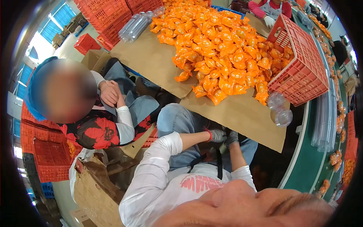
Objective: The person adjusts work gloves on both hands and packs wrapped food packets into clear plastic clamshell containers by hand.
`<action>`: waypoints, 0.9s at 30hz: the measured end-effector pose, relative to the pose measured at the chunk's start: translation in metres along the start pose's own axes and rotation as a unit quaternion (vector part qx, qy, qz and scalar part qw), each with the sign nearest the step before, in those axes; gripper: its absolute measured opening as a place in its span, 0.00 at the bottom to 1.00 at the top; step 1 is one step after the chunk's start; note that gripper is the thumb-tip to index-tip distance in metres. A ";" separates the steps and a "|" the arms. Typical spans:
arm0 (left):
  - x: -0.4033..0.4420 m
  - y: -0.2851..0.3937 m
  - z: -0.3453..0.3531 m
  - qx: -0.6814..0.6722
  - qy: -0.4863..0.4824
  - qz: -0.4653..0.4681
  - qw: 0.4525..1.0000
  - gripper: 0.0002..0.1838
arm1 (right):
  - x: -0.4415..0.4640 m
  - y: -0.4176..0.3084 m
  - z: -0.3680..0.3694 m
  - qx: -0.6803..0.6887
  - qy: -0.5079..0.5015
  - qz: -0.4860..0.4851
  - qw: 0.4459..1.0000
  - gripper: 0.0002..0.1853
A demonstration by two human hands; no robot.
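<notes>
My left hand (217, 136), in a grey glove with a red cuff, is low between my knees, below the edge of a cardboard-covered table (261, 126). Right beside it is my right hand (231, 139), also in a grey glove. The two hands are close together, and their fingers are mostly hidden, so I cannot tell whether they hold anything. On the table beyond them lies a large heap of orange-wrapped round fruit (227, 56). Clear plastic containers (280, 109) stand at the table's right corner.
A tipped red crate (298, 64) leans at the heap's right. Beyond it runs a green conveyor (302, 166) with clear plastic sleeves (326, 113) and wrapped fruit. At left sits a person (109, 128) with hands together. Across the table is another person's white-gloved hand (269, 21). Red crates (104, 17) are stacked behind.
</notes>
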State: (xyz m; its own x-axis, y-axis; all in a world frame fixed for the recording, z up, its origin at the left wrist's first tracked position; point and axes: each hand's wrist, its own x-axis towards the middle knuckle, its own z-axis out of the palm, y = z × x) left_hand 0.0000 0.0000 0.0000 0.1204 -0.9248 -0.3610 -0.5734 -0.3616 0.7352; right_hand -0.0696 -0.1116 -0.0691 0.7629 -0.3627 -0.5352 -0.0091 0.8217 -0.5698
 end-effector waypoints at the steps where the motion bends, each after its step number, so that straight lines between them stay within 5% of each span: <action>1: -0.004 0.007 -0.007 0.061 -0.039 0.073 0.995 0.15 | -0.014 0.003 -0.005 -0.024 -0.009 0.047 0.999 0.23; 2: -0.007 0.013 -0.018 0.123 -0.080 0.143 0.979 0.14 | -0.029 0.006 -0.010 -0.039 -0.010 0.075 0.996 0.22; 3: -0.033 0.058 -0.055 -0.001 -0.065 0.143 0.988 0.14 | -0.044 0.006 -0.013 -0.058 -0.007 0.103 0.993 0.20; 4: -0.033 0.068 -0.074 0.025 -0.090 0.269 0.959 0.14 | -0.059 0.005 -0.016 -0.074 -0.001 0.127 0.989 0.19; 6: -0.059 0.118 -0.127 -0.348 -0.126 0.171 0.913 0.12 | -0.092 -0.006 -0.007 -0.102 0.011 0.151 0.983 0.17; 7: -0.075 0.144 -0.150 -0.366 -0.037 0.180 0.912 0.14 | -0.103 -0.012 -0.001 -0.113 0.015 0.156 0.981 0.15; 9: -0.058 0.136 -0.164 -0.703 0.043 0.151 0.693 0.16 | -0.108 -0.014 0.000 -0.112 0.013 0.153 0.982 0.13; 11: -0.068 0.142 -0.193 -0.884 0.014 0.259 0.389 0.18 | -0.084 0.001 -0.022 -0.067 -0.017 0.145 0.987 0.11; 14: -0.083 0.133 -0.214 -0.881 0.193 0.233 0.363 0.20 | -0.096 0.000 -0.006 -0.044 -0.048 0.131 0.989 0.14; 17: -0.101 0.122 -0.220 -0.894 0.182 0.254 0.321 0.21 | -0.109 0.000 0.006 -0.036 -0.129 0.122 0.984 0.13; 20: -0.121 0.116 -0.238 -0.900 0.239 0.288 0.223 0.20 | -0.127 -0.009 0.029 -0.068 -0.128 0.098 0.985 0.13; 24: -0.171 0.095 -0.262 -0.851 0.351 0.342 0.190 0.27 | -0.140 -0.032 0.070 -0.110 -0.192 0.076 0.972 0.14; 27: -0.217 0.085 -0.263 -0.812 0.342 0.437 0.183 0.29 | -0.163 -0.042 0.124 -0.191 -0.294 -0.009 0.937 0.17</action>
State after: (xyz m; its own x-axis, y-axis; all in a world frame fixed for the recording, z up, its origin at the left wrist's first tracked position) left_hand 0.1379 0.1391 0.2915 0.9488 -0.3119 0.0493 0.3138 0.9140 -0.2573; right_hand -0.1132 -0.0321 0.1196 0.9882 0.0213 -0.1520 -0.1378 0.5597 -0.8172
